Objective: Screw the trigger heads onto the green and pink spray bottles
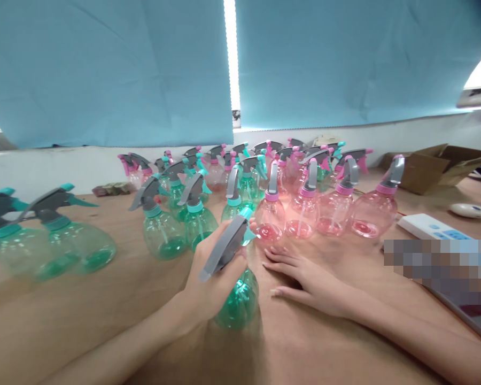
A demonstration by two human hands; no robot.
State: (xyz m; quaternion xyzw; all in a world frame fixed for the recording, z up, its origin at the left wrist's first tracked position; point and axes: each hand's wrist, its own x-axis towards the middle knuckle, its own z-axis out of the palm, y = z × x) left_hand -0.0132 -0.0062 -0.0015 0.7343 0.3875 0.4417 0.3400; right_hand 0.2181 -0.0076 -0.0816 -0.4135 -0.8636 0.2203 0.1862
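Observation:
My left hand (pixel 212 272) is wrapped round the neck of a green spray bottle (pixel 238 302) with a grey and turquoise trigger head. Its lower body shows beneath my fingers; the neck is hidden by them. To the right, my right hand (pixel 304 275) lies palm down on the wooden table (pixel 304 347), fingers spread and holding nothing. Just beyond it stands a pink spray bottle (pixel 269 219), the nearest of a row of pink ones. Another green spray bottle (pixel 200 222) stands behind my left hand.
Several more green and pink bottles crowd the back of the table. Two green bottles (pixel 80 246) stand at far left. On the right are an open cardboard box (pixel 420 171), a white computer mouse (pixel 470 210) and a white power strip (pixel 428 227). Blue curtains (pixel 124 75) hang behind.

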